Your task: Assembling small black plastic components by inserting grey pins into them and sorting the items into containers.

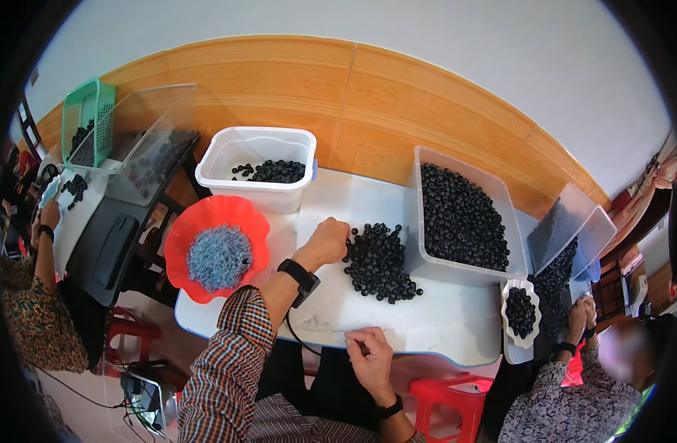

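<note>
A loose pile of small black round parts (381,266) lies on the white table in front of me. At the pile's left edge is my left hand (327,240), its fingers closed and bent down; whatever they hold, if anything, is hidden. Nearer to me, over the table's front edge, my right hand (369,358) has its thumb and fingers drawn together in a pinch. Anything between those fingertips is too small to make out. Left of my left forearm stands a red scalloped bowl (176,247) full of small translucent bluish pieces (219,258).
A white tub (253,196) holding some black parts stands at the back left. To the right is a clear bin (456,269) heaped with them. Beside it sits a white scalloped dish (529,342). Co-workers sit left and right. A red stool (450,399) stands below the table.
</note>
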A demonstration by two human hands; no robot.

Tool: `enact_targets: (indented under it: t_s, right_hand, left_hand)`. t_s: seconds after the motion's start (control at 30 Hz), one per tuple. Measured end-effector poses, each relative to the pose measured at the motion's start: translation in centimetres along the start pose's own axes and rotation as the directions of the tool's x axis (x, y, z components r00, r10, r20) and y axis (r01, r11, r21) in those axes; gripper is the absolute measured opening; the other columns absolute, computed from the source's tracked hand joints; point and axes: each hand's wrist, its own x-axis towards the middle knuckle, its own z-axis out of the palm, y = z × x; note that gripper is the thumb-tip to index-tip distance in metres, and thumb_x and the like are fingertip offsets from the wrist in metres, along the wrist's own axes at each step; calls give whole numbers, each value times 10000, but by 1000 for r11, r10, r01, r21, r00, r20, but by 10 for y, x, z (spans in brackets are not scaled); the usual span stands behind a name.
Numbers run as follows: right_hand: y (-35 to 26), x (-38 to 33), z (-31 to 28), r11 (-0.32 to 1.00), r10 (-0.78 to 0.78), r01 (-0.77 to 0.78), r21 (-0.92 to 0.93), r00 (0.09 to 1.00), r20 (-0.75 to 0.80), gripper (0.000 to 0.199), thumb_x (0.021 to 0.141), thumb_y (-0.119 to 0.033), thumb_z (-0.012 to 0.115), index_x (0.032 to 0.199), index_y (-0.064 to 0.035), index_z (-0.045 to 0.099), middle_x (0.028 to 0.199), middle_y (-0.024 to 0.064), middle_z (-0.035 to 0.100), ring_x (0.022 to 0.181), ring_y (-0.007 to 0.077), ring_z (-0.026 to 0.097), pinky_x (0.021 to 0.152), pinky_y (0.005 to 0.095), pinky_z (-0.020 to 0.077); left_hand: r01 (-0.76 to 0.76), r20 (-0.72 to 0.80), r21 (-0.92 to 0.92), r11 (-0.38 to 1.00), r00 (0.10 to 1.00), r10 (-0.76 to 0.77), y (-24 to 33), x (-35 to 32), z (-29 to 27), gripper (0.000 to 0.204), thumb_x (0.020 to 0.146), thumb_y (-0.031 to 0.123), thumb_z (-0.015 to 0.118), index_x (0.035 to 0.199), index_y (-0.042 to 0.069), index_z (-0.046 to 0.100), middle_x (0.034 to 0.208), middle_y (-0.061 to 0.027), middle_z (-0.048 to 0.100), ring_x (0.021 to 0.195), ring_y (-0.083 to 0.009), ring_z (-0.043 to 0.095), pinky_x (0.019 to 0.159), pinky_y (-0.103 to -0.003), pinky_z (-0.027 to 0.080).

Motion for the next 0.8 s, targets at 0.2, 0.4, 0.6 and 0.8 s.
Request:
enact_targets:
  t_s: [0.2, 0.4, 0.6, 0.8]
  right_hand:
    - [0, 0, 0, 1000, 20, -20, -8, 1000, -11, 115, 849, 13, 676, 954, -25, 706, 910, 57, 590, 662, 87, 587, 563, 212, 473]
    - [-9, 7, -2, 994, 101, -100, 48, 995, -8, 132, 853, 28, 655, 976, -10, 687, 890, 76, 611, 672, 109, 605, 580, 236, 489]
    - [-13, 25, -3, 986, -93, 83, -145, 994, -60, 142, 848, 36, 653, 984, 10, 683, 886, 83, 623, 706, 123, 615, 620, 242, 491]
    - [-4, 32, 2, 967, -152, 122, -224, 981, -122, 136, 839, 38, 657, 968, 6, 682, 868, 103, 627, 675, 159, 622, 606, 270, 495]
  left_hand:
    - [1, 37, -47, 999, 999, 1, 7, -12, -4, 179, 705, -4, 614, 870, -1, 684, 929, -228, 644, 951, -376, 616, 834, -426, 509]
    - [-20, -72, -120, 993, 997, 12, 9, -30, 1, 190, 741, 29, 610, 916, -15, 670, 965, -258, 627, 956, -412, 600, 866, -445, 491]
    - [3, -124, -188, 982, 992, -27, 16, -53, 8, 247, 759, 36, 608, 987, -54, 637, 1003, -288, 601, 958, -439, 591, 867, -471, 482]
    - [46, -103, -280, 959, 992, -77, 33, -79, 3, 296, 768, 71, 662, 1019, -77, 606, 989, -299, 592, 943, -465, 587, 853, -472, 493]
